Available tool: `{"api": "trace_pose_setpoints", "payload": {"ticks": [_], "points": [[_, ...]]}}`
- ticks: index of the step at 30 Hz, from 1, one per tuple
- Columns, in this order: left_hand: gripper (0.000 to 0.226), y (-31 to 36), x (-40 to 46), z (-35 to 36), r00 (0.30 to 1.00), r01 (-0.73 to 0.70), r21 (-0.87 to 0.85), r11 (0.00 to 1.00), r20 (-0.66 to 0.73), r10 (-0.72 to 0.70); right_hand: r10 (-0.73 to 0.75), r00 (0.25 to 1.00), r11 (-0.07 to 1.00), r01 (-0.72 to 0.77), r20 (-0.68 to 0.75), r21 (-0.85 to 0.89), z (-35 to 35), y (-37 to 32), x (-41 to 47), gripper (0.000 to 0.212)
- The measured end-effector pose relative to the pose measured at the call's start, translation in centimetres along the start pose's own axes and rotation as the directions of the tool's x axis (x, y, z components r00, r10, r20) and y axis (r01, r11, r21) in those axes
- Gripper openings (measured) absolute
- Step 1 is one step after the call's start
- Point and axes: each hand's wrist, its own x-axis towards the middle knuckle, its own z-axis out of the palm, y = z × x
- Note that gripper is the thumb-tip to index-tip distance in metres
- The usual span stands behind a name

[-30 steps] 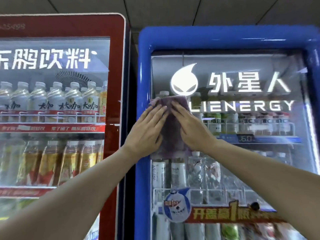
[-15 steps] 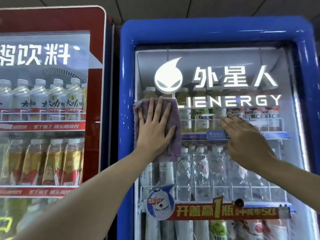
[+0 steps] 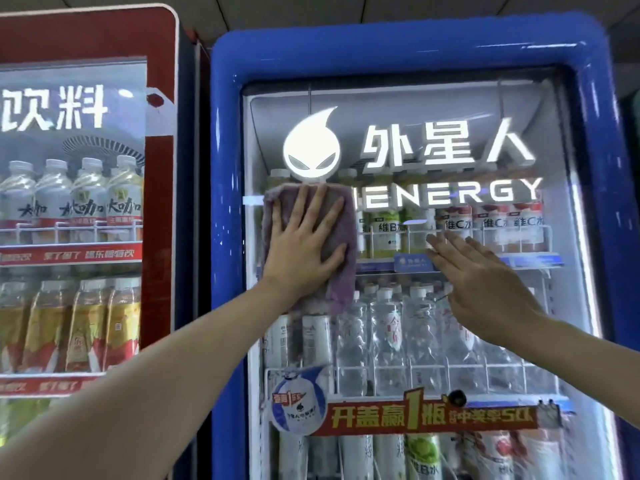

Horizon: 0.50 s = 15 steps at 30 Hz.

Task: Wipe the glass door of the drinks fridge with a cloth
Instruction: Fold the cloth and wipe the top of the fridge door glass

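Note:
The blue drinks fridge (image 3: 225,168) fills the right of the view, and its glass door (image 3: 450,334) shows shelves of bottles behind a lit white logo. A purple cloth (image 3: 341,282) lies flat against the glass near the door's left edge, just under the logo. My left hand (image 3: 303,251) presses it there with straight, spread fingers. My right hand (image 3: 485,285) hovers to the right of the cloth with its fingers straight, close to the glass at shelf height, and holds nothing.
A red drinks fridge (image 3: 159,209) full of bottles stands directly to the left of the blue one. A red promotional banner (image 3: 429,415) and a round sticker (image 3: 299,403) sit low on the blue fridge's glass.
A second ago both hands pressed the cloth. My right hand came off and moved right; my left hand has kept the cloth pressed near the door's left edge.

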Motion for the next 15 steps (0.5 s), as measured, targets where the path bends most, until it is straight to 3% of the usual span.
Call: {"api": "trace_pose_setpoints", "payload": {"ticks": [5,10,15], "points": [[0.078,1.7,0.2,-0.3,0.996,0.063,-0.026,0.998,-0.057,-0.064,-0.055,0.998,0.998,0.055,-0.026,-0.001,0.4,0.8,-0.3,0.08],[0.084,6.8,-9.9,2.9,0.999,-0.045,-0.002,0.999,-0.003,0.045,-0.065,0.998,0.997,0.065,-0.009,0.03,0.8,1.2,-0.3,0.077],[0.087,6.3,-8.8,2.4,0.995,-0.095,0.024,0.995,0.014,0.094,-0.084,0.996,0.995,0.086,-0.028,0.044,1.0,1.4,-0.4,0.079]]}}
